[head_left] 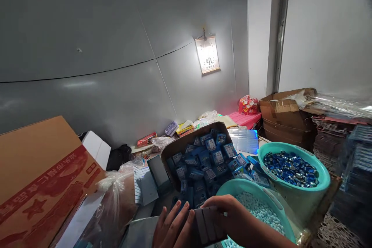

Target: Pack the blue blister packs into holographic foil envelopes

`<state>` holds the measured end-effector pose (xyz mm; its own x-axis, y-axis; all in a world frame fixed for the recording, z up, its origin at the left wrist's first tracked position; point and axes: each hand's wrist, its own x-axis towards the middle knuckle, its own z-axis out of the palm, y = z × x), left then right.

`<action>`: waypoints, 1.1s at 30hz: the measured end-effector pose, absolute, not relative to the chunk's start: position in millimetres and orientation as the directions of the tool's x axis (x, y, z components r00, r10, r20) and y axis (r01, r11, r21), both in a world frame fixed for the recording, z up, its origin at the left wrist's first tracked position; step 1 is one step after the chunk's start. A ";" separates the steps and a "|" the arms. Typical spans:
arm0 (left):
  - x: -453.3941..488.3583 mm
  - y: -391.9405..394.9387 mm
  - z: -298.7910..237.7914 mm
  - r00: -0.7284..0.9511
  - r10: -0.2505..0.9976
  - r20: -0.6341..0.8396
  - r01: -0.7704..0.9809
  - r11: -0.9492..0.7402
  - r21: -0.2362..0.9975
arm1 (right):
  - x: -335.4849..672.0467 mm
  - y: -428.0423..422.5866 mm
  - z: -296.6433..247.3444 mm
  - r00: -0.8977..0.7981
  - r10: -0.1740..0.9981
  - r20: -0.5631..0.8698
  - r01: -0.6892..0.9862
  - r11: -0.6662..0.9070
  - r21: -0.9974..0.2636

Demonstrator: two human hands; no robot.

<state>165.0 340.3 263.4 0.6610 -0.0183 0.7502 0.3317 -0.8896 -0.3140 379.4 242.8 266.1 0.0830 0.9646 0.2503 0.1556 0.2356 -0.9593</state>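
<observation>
Head view: dark packs [207,224] held, blue boxes [200,166] illegibly labelled

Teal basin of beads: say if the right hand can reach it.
Probably yes: the right hand is just above the teal basin, nothing between, though it holds a dark stack.

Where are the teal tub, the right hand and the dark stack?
Teal tub [302,199], head view, outer wall.
Right hand [229,212], head view, back of hand.
Dark stack [207,224], head view, top face.
</observation>
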 end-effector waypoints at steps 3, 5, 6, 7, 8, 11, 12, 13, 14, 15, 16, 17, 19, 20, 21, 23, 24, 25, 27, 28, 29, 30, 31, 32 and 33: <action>167.7 340.8 260.0 0.656 -0.007 0.755 0.306 -0.912 -0.275 | 381.2 241.3 266.8 0.092 0.962 0.256 0.181 0.236 -0.955; 169.5 340.7 260.3 0.631 -0.005 0.775 0.305 -0.918 -0.254 | 382.4 240.2 268.8 0.079 0.961 0.264 0.188 0.246 -0.951; 170.7 340.1 261.3 0.619 -0.002 0.785 0.306 -0.920 -0.244 | 382.9 239.6 269.5 0.070 0.961 0.269 0.186 0.252 -0.950; 171.9 339.2 262.6 0.611 0.001 0.792 0.308 -0.922 -0.236 | 383.4 239.2 269.9 0.067 0.959 0.274 0.184 0.258 -0.948; 173.1 337.9 264.0 0.607 0.005 0.795 0.308 -0.924 -0.229 | 383.7 238.7 269.9 0.075 0.957 0.282 0.184 0.264 -0.947; 175.7 333.6 266.3 0.601 -0.011 0.799 0.295 -0.926 -0.235 | 384.5 237.0 268.6 0.107 0.947 0.302 0.192 0.278 -0.941; 175.9 332.4 265.9 0.600 -0.026 0.799 0.294 -0.922 -0.250 | 384.8 236.2 268.2 0.115 0.946 0.304 0.196 0.279 -0.940; 175.8 331.6 265.2 0.602 -0.040 0.797 0.296 -0.916 -0.270 | 385.0 235.2 268.0 0.115 0.946 0.302 0.200 0.276 -0.940; 175.3 331.3 264.2 0.605 -0.052 0.795 0.301 -0.909 -0.288 | 385.2 234.1 268.0 0.113 0.948 0.297 0.202 0.271 -0.941; 174.4 331.6 263.4 0.610 -0.056 0.790 0.309 -0.902 -0.303 | 385.3 233.0 268.1 0.112 0.951 0.289 0.198 0.264 -0.944; 173.2 332.4 262.8 0.617 -0.054 0.785 0.318 -0.895 -0.311 | 385.4 231.9 268.2 0.113 0.953 0.281 0.190 0.257 -0.948; 171.9 333.5 262.9 0.627 -0.050 0.777 0.325 -0.890 -0.319 | 385.4 230.9 268.3 0.112 0.955 0.273 0.177 0.252 -0.952; 169.4 335.7 264.7 0.668 -0.077 0.740 0.303 -0.880 -0.366 | 385.3 229.3 268.2 0.098 0.958 0.269 0.156 0.252 -0.955; 168.6 336.0 266.1 0.689 -0.089 0.720 0.292 -0.875 -0.387 | 385.3 228.7 268.0 0.091 0.958 0.271 0.155 0.255 -0.954; 168.4 335.3 267.4 0.705 -0.092 0.704 0.287 -0.870 -0.402 | 385.2 228.1 267.9 0.083 0.958 0.275 0.160 0.259 -0.952; 169.8 331.0 268.6 0.705 -0.066 0.706 0.304 -0.871 -0.385 | 385.3 226.8 267.8 0.071 0.958 0.278 0.172 0.263 -0.949; 171.3 327.6 267.9 0.686 -0.040 0.726 0.325 -0.877 -0.355 | 385.4 226.0 267.9 0.067 0.959 0.275 0.173 0.260 -0.950; 173.0 323.9 266.3 0.659 -0.018 0.752 0.343 -0.883 -0.321 | 385.5 225.1 268.1 0.069 0.960 0.271 0.170 0.256 -0.952; 176.3 317.3 261.1 0.610 -0.015 0.792 0.344 -0.896 -0.282 | 385.5 223.0 268.9 0.080 0.962 0.262 0.168 0.246 -0.955; 177.3 315.0 258.0 0.590 -0.018 0.807 0.342 -0.900 -0.270 | 385.4 221.9 269.6 0.090 0.961 0.263 0.172 0.245 -0.954; 177.8 313.7 255.1 0.578 -0.023 0.815 0.339 -0.903 -0.266 | 385.1 220.9 270.4 0.098 0.958 0.268 0.175 0.248 -0.953; 177.6 313.1 252.7 0.573 -0.029 0.819 0.335 -0.904 -0.266 | 384.7 220.0 271.2 0.104 0.957 0.272 0.177 0.251 -0.952; 176.8 313.3 250.9 0.572 -0.032 0.820 0.334 -0.904 -0.268 | 384.2 219.3 272.0 0.105 0.956 0.273 0.178 0.252 -0.951; 175.4 313.8 250.1 0.575 -0.031 0.818 0.338 -0.901 -0.272 | 383.7 218.7 272.6 0.102 0.957 0.273 0.178 0.253 -0.951; 173.6 314.6 250.1 0.580 -0.027 0.814 0.347 -0.896 -0.277 | 383.2 218.3 272.8 0.097 0.957 0.274 0.176 0.254 -0.951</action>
